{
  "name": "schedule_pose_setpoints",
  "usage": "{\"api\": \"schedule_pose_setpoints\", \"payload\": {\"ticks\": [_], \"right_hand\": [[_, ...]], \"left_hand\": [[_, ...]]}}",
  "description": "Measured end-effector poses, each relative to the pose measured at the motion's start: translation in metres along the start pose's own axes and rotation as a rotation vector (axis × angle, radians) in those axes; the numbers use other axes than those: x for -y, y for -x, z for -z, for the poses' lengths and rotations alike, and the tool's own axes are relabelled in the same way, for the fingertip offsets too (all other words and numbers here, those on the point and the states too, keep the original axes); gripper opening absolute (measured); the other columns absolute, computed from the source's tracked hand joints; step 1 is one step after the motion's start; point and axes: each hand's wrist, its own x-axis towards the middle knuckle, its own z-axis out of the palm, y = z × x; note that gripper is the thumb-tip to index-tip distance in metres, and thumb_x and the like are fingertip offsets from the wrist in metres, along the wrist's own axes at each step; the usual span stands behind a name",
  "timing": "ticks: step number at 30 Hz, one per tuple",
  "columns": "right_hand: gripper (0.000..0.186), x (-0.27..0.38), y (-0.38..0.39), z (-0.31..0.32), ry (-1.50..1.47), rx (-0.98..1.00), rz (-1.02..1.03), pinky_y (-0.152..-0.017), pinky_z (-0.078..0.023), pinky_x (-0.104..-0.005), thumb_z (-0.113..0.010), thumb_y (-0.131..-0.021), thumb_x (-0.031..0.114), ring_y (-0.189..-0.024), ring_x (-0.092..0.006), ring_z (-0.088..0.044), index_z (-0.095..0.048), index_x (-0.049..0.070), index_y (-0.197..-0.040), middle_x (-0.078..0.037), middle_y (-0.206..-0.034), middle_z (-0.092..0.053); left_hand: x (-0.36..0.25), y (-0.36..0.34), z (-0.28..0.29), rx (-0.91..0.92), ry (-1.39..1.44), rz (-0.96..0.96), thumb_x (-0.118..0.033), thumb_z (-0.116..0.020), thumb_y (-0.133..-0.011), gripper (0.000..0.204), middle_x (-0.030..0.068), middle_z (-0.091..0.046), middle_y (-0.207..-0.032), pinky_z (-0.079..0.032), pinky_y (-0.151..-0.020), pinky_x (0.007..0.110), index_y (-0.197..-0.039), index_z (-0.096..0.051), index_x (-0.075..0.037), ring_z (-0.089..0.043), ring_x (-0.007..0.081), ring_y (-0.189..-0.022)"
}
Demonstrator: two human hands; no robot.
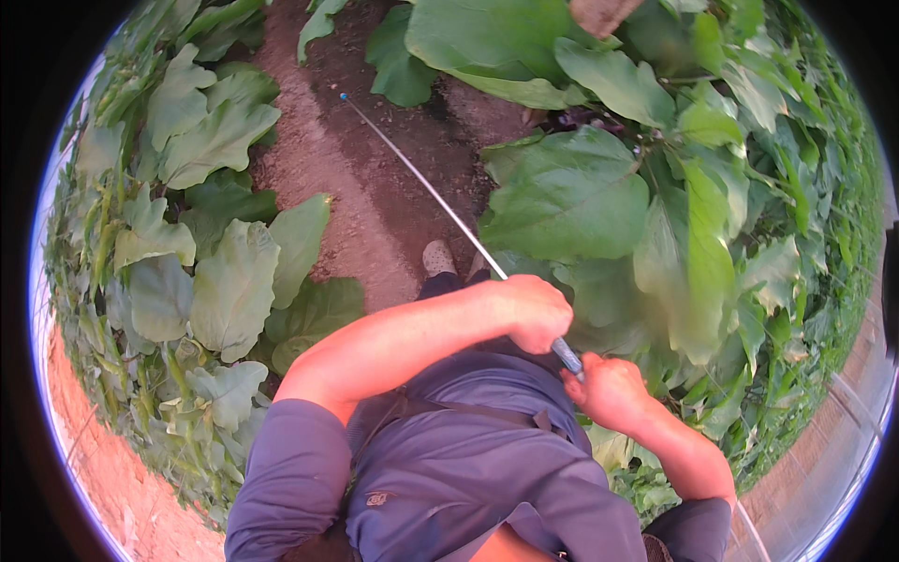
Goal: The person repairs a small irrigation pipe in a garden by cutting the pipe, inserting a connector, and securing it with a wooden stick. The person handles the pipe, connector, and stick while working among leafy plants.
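A spray wand, a long thin silvery tube with a small blue tip, slants from my hands forward and left over the soil. My left hand is closed around it at the near end of the tube. Its grey handle shows between my two hands. My right hand is closed at the handle's rear end, lower and to the right. The palm sides of both hands are hidden. A broad green leaf stands just beyond my left hand, to the right of the tube.
Dense leafy plants line both sides, with lobed leaves on the left and more foliage on the right. Between them runs a strip of reddish soil with a dark, damp-looking band. One of my shoes stands on it.
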Motion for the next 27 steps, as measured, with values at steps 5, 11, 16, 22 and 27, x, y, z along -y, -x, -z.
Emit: {"api": "schedule_pose_setpoints", "payload": {"ticks": [5,11,16,22,27], "right_hand": [[0.040,-0.012,0.001,0.022,-0.134,-0.065,0.010,-0.067,-0.057,-0.0483,-0.064,-0.100,0.040,-0.072,-0.0367,-0.074,-0.063,0.002,-0.085,-0.023,-0.071,-0.069],[0.040,-0.049,0.007,0.047,-1.090,0.149,-0.058,-0.054,-0.042,-0.0311,-0.059,-0.107,0.035,-0.059,-0.0089,-0.048,-0.056,0.006,-0.080,0.004,-0.066,-0.052],[0.049,-0.073,0.020,0.035,-0.650,0.073,0.019,-0.061,-0.050,-0.0374,-0.054,-0.107,0.044,-0.064,-0.0201,-0.063,-0.067,0.001,-0.089,-0.012,-0.072,-0.069],[0.045,-0.103,0.040,0.015,-0.500,0.029,0.065,-0.071,-0.055,-0.0496,-0.061,-0.102,0.042,-0.074,-0.0390,-0.071,-0.062,-0.001,-0.091,-0.021,-0.075,-0.069],[0.040,-0.078,0.056,-0.022,-0.127,-0.218,0.119,-0.056,-0.057,-0.0502,-0.068,-0.096,0.039,-0.054,-0.0379,-0.068,-0.060,0.001,-0.085,-0.019,-0.063,-0.067]], "left_hand": [[-0.001,-0.004,-0.014,-0.497,-0.082,-0.061,-0.024,-0.078,-0.077,0.019,0.0116,-0.072,-0.085,-0.053,-0.071,0.046,-0.089,-0.074,-0.010,-0.070,0.0331,-0.082],[-0.018,-0.026,-0.031,-1.111,-0.332,-0.150,-0.017,-0.077,-0.082,0.025,0.0122,-0.058,-0.088,-0.047,-0.073,0.043,-0.092,-0.057,-0.009,-0.061,0.0320,-0.083],[-0.030,-0.055,-0.026,-0.943,-0.388,-0.204,-0.021,-0.074,-0.089,0.027,0.0058,-0.053,-0.068,-0.049,-0.059,0.041,-0.075,-0.053,-0.012,-0.060,0.0267,-0.062],[-0.058,-0.073,-0.016,-0.474,-0.166,-0.065,-0.023,-0.074,-0.083,0.020,0.0140,-0.068,-0.067,-0.055,-0.061,0.046,-0.074,-0.067,-0.007,-0.071,0.0319,-0.068],[-0.057,-0.092,0.010,0.444,0.129,-0.023,-0.030,-0.074,-0.079,0.024,0.0196,-0.070,-0.077,-0.050,-0.065,0.052,-0.083,-0.073,-0.006,-0.067,0.0433,-0.073]]}}
